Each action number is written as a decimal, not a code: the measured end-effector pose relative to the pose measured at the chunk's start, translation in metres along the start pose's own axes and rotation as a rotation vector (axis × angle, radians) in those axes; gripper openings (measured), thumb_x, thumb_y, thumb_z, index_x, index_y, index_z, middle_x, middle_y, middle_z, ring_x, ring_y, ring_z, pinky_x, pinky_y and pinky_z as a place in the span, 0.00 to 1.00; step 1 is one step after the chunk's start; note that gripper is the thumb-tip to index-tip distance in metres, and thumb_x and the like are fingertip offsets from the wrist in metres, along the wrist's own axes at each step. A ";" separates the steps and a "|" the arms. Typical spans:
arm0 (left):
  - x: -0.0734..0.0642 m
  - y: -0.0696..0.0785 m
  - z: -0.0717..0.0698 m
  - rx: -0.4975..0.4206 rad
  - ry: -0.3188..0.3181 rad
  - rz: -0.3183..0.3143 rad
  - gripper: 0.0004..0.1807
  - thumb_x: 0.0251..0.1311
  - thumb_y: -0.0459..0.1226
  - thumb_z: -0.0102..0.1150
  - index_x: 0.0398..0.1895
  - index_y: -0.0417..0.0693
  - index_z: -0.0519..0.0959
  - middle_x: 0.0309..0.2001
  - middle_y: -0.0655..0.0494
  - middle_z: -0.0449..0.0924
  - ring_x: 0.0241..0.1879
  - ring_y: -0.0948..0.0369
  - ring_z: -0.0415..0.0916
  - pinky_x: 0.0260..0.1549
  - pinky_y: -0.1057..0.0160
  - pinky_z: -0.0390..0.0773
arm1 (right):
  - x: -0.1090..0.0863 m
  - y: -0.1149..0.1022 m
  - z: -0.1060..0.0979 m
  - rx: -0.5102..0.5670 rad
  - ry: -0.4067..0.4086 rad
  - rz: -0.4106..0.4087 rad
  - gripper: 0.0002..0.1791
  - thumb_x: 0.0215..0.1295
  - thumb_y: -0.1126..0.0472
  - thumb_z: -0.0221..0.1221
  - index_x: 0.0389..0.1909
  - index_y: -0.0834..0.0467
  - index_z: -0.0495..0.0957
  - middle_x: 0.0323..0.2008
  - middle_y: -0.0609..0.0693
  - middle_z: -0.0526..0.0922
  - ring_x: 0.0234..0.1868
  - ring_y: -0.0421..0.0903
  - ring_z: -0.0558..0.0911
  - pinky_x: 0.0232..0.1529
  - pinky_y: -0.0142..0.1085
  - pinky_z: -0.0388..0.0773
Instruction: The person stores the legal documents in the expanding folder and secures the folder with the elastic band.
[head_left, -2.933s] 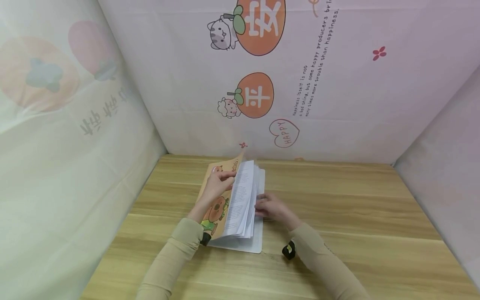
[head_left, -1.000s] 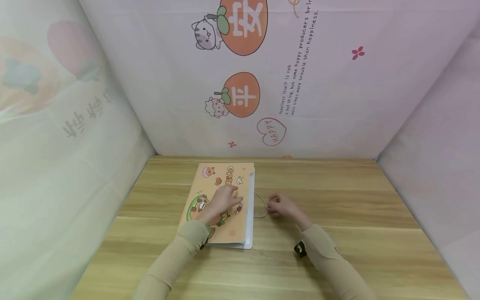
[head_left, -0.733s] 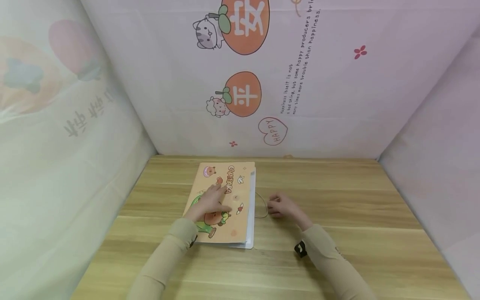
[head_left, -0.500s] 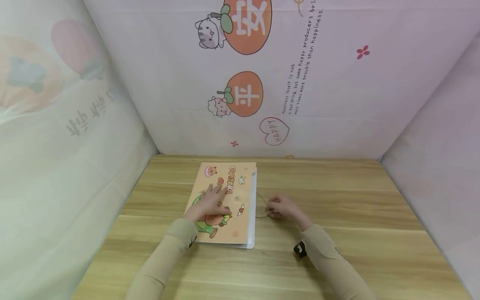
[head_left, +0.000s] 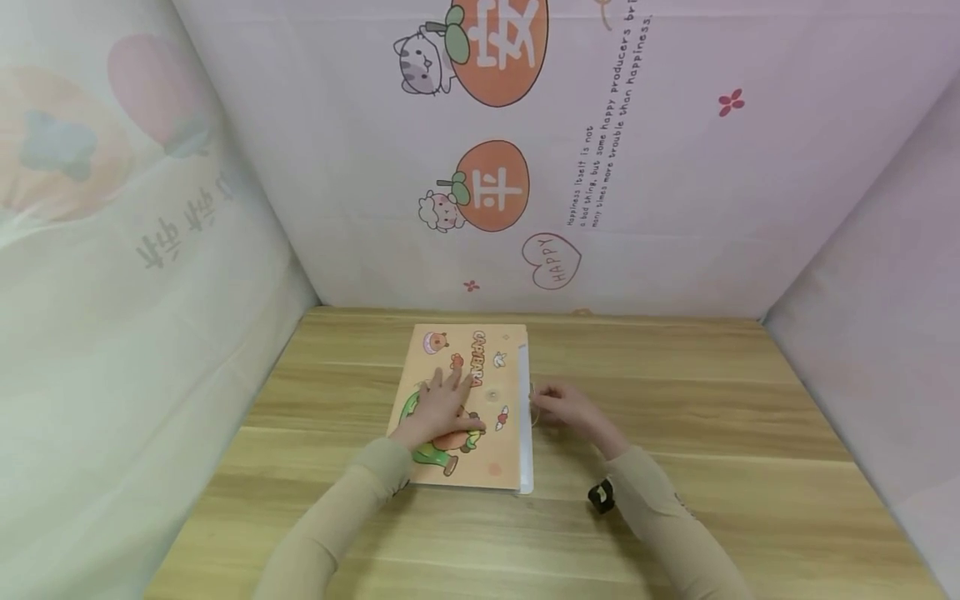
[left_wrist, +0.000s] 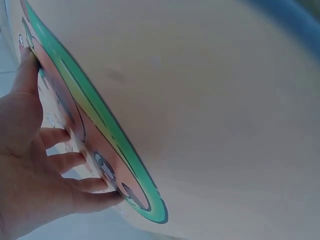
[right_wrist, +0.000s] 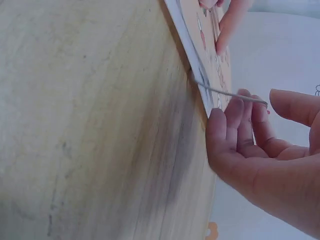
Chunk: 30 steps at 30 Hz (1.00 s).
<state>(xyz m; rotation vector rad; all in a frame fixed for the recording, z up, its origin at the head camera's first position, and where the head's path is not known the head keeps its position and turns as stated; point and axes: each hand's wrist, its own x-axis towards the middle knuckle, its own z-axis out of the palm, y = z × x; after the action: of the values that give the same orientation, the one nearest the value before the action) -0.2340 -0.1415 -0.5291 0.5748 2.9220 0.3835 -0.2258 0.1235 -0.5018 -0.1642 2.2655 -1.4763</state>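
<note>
An orange document folder (head_left: 498, 454) with a capybara print lies closed on the table in the head view, its white back edge (head_left: 527, 467) showing along the right side. My left hand (head_left: 438, 410) rests on the cover with fingers spread; the left wrist view shows its fingertips touching the printed green ring (left_wrist: 95, 105). At the folder's right edge, my right hand (head_left: 566, 406) holds a thin elastic cord (right_wrist: 227, 93). In the right wrist view the cord runs from the folder's edge to the index fingertip near the thumb, pulled taut. The papers inside are hidden.
The wooden table (head_left: 675, 417) extends to the right and in front of the folder. A printed cloth wall (head_left: 660, 208) stands behind it, with pale cloth on both sides. A small black device (head_left: 601, 497) sits at the right wrist.
The lifted cover has come down over the papers. My left hand has moved onto the cover and flattened. My right hand has taken up the cord, which earlier lay looped on the table.
</note>
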 end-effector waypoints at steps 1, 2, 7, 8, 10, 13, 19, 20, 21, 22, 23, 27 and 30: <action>0.001 0.002 0.001 0.004 0.003 -0.003 0.54 0.53 0.63 0.64 0.77 0.44 0.56 0.78 0.37 0.47 0.74 0.27 0.44 0.64 0.23 0.54 | 0.000 -0.001 0.000 -0.009 0.001 -0.007 0.19 0.72 0.56 0.54 0.51 0.69 0.74 0.46 0.60 0.81 0.45 0.49 0.80 0.48 0.43 0.81; 0.002 0.005 0.002 0.009 0.006 -0.005 0.55 0.53 0.64 0.64 0.77 0.45 0.57 0.78 0.37 0.48 0.74 0.28 0.44 0.64 0.23 0.55 | 0.000 -0.001 0.000 -0.013 0.000 -0.011 0.19 0.73 0.56 0.54 0.51 0.69 0.75 0.49 0.62 0.81 0.48 0.50 0.81 0.51 0.44 0.82; 0.003 0.019 0.005 0.018 0.018 -0.001 0.54 0.52 0.65 0.63 0.76 0.46 0.58 0.78 0.38 0.51 0.74 0.29 0.47 0.63 0.24 0.58 | 0.002 -0.003 0.000 -0.043 -0.023 -0.042 0.18 0.74 0.60 0.51 0.52 0.71 0.77 0.52 0.66 0.82 0.50 0.54 0.82 0.51 0.44 0.83; 0.004 0.022 0.006 0.025 0.021 0.001 0.55 0.51 0.66 0.63 0.76 0.46 0.59 0.78 0.38 0.51 0.74 0.29 0.48 0.63 0.25 0.59 | 0.003 -0.002 0.001 -0.058 -0.024 -0.050 0.17 0.73 0.62 0.51 0.52 0.71 0.77 0.52 0.66 0.82 0.48 0.53 0.83 0.48 0.41 0.83; 0.004 0.030 0.008 0.038 0.036 0.006 0.55 0.51 0.66 0.63 0.76 0.46 0.60 0.77 0.39 0.53 0.73 0.30 0.50 0.62 0.26 0.61 | 0.003 -0.002 0.000 -0.104 -0.024 -0.073 0.17 0.72 0.65 0.49 0.53 0.72 0.77 0.49 0.66 0.82 0.43 0.51 0.82 0.41 0.37 0.81; 0.005 0.041 0.010 0.061 0.042 0.008 0.55 0.50 0.67 0.63 0.76 0.46 0.60 0.77 0.39 0.54 0.73 0.31 0.52 0.62 0.27 0.63 | 0.002 -0.001 0.000 -0.187 -0.010 -0.087 0.18 0.71 0.68 0.47 0.54 0.72 0.77 0.47 0.66 0.82 0.37 0.48 0.79 0.34 0.33 0.76; 0.005 0.055 0.010 0.037 0.022 0.024 0.55 0.51 0.66 0.63 0.76 0.45 0.60 0.78 0.38 0.52 0.74 0.30 0.49 0.63 0.25 0.60 | -0.005 -0.002 -0.001 -0.244 0.039 -0.042 0.18 0.74 0.69 0.43 0.53 0.73 0.78 0.45 0.64 0.83 0.35 0.46 0.77 0.34 0.34 0.76; 0.005 0.055 0.010 0.035 0.013 0.034 0.55 0.52 0.66 0.63 0.76 0.45 0.59 0.78 0.38 0.51 0.74 0.29 0.49 0.63 0.25 0.60 | -0.006 -0.002 -0.001 -0.252 0.044 -0.036 0.18 0.74 0.68 0.44 0.53 0.73 0.78 0.44 0.64 0.83 0.34 0.46 0.77 0.33 0.33 0.76; 0.005 0.054 0.009 0.029 0.004 0.045 0.54 0.52 0.65 0.63 0.76 0.44 0.59 0.77 0.37 0.51 0.73 0.29 0.49 0.62 0.25 0.61 | -0.006 -0.003 -0.001 -0.268 0.048 -0.033 0.18 0.74 0.68 0.45 0.53 0.72 0.78 0.43 0.63 0.84 0.34 0.45 0.77 0.33 0.32 0.75; 0.004 0.053 0.007 0.022 -0.007 0.057 0.54 0.52 0.65 0.64 0.75 0.43 0.60 0.77 0.37 0.52 0.73 0.29 0.49 0.62 0.25 0.61 | -0.007 -0.003 -0.001 -0.279 0.051 -0.029 0.17 0.74 0.68 0.45 0.54 0.71 0.78 0.42 0.62 0.84 0.33 0.45 0.77 0.32 0.31 0.75; 0.005 0.051 0.006 0.020 -0.020 0.073 0.53 0.53 0.64 0.64 0.75 0.43 0.60 0.77 0.37 0.53 0.73 0.28 0.49 0.62 0.25 0.62 | -0.007 -0.003 -0.001 -0.294 0.050 -0.030 0.17 0.73 0.68 0.46 0.54 0.71 0.78 0.42 0.62 0.84 0.33 0.45 0.77 0.31 0.30 0.74; 0.005 0.040 -0.006 0.004 -0.094 0.138 0.50 0.54 0.60 0.66 0.75 0.45 0.61 0.77 0.39 0.54 0.73 0.29 0.50 0.63 0.26 0.61 | -0.006 -0.003 0.000 -0.334 0.067 -0.035 0.15 0.71 0.69 0.49 0.52 0.70 0.80 0.44 0.61 0.84 0.36 0.46 0.79 0.33 0.30 0.77; 0.006 0.031 -0.014 0.018 -0.138 0.201 0.50 0.54 0.59 0.66 0.76 0.46 0.60 0.78 0.41 0.53 0.75 0.33 0.47 0.69 0.30 0.56 | -0.005 -0.002 0.001 -0.344 0.086 -0.051 0.14 0.67 0.71 0.54 0.49 0.69 0.81 0.45 0.61 0.85 0.40 0.48 0.81 0.38 0.34 0.81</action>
<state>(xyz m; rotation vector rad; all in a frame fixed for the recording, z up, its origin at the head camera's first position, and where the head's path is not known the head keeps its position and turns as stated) -0.2312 -0.1144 -0.5082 0.8649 2.7475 0.3257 -0.2215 0.1232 -0.4989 -0.2663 2.5890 -1.1238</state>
